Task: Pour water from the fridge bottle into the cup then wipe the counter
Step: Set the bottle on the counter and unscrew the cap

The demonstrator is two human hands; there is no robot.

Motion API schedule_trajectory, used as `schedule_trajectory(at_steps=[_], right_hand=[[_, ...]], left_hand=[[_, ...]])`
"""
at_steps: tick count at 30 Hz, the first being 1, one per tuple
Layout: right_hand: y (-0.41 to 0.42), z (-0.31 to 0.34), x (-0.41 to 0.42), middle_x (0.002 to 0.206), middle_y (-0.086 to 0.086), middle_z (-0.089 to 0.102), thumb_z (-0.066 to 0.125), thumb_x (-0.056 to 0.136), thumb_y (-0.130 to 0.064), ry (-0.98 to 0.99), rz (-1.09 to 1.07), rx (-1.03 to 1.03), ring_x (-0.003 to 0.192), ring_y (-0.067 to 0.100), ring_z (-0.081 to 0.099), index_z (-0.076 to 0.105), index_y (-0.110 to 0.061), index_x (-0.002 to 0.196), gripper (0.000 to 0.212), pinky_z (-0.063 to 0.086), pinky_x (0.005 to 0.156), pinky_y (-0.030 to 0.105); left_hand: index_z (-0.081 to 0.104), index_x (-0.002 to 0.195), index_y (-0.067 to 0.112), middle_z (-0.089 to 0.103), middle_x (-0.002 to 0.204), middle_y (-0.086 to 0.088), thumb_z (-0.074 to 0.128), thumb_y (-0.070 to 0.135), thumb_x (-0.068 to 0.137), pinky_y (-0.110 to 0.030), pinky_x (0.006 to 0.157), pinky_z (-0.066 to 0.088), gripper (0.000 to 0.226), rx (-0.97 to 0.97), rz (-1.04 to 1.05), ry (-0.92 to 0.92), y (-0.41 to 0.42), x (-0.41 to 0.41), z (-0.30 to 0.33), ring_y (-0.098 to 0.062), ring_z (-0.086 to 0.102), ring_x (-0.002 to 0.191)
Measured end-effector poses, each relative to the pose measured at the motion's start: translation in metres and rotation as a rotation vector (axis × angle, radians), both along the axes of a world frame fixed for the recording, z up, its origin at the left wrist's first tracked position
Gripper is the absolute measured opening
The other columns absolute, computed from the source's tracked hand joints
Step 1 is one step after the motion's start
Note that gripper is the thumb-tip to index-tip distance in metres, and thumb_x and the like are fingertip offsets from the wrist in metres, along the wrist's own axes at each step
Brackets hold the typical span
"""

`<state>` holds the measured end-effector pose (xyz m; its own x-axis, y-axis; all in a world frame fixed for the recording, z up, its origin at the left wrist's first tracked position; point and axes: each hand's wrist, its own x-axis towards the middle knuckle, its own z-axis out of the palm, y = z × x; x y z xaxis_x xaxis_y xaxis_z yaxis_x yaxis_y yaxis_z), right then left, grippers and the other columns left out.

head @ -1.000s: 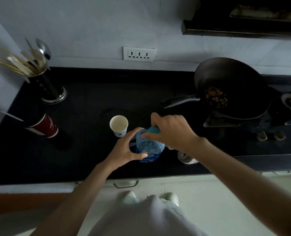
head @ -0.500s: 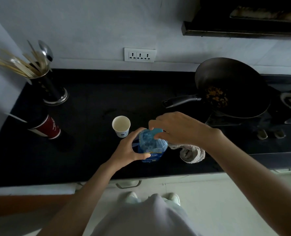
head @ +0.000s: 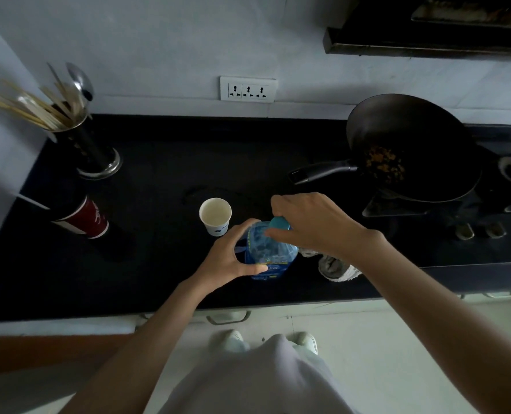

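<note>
- Bottle (head: pixel 267 252) stands upright on the counter (head: pixel 158 264), just beside the cup (head: pixel 215 216).
- Left hand (head: pixel 228 258) grips the bottle's body.
- Right hand (head: pixel 314 224) pinches the cap (head: pixel 279 224).
- Blue bottle label and cup logo are unreadable.
- Cloth (head: pixel 336 265) lies right of the bottle.

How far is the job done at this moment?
Done: bottle stands on the counter beside the cup. In hand: left hand holds the bottle, right hand grips its cap. Left: pouring, then wiping with the cloth.
</note>
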<state>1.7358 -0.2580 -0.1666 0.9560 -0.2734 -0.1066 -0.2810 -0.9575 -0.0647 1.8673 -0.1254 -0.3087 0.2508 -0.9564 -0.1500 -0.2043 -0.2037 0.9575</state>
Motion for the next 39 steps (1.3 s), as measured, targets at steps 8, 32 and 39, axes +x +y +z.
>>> schedule_trajectory(at_steps=[8, 32, 39], right_hand=[[-0.007, 0.009, -0.002, 0.114, -0.002, 0.054, 0.052, 0.095, -0.038, -0.004, 0.259, -0.033, 0.099, 0.016, 0.053, 0.049, -0.016, 0.121, 0.035, 0.039, 0.077, 0.027], [-0.003, -0.01, -0.016, 0.126, 0.001, 0.052, 0.072, 0.08, -0.011, -0.074, 0.216, 0.19, 0.118, 0.017, 0.049, 0.064, -0.019, 0.111, 0.033, 0.052, 0.089, 0.029], [0.009, -0.013, -0.01, 0.099, -0.003, 0.055, 0.06, 0.081, -0.058, -0.182, -0.161, 0.091, 0.085, 0.013, 0.056, 0.059, -0.018, 0.106, 0.047, 0.046, 0.065, 0.026]], left_hand=[[0.039, 0.129, 0.052, 0.049, 0.132, 0.018, 0.086, 0.017, 0.068, -0.027, 0.098, 0.048, 0.085, -0.014, 0.014, 0.001, 0.0, 0.001, 0.003, 0.001, 0.047, 0.125], [0.04, 0.136, 0.042, 0.052, 0.133, 0.011, 0.085, 0.018, 0.068, -0.035, 0.101, 0.048, 0.085, -0.007, 0.026, 0.029, 0.001, 0.0, 0.0, -0.005, 0.048, 0.126], [0.037, 0.129, 0.053, 0.05, 0.133, 0.014, 0.084, 0.015, 0.07, -0.027, 0.099, 0.047, 0.084, -0.008, 0.023, 0.018, 0.002, -0.002, 0.002, 0.001, 0.046, 0.126]])
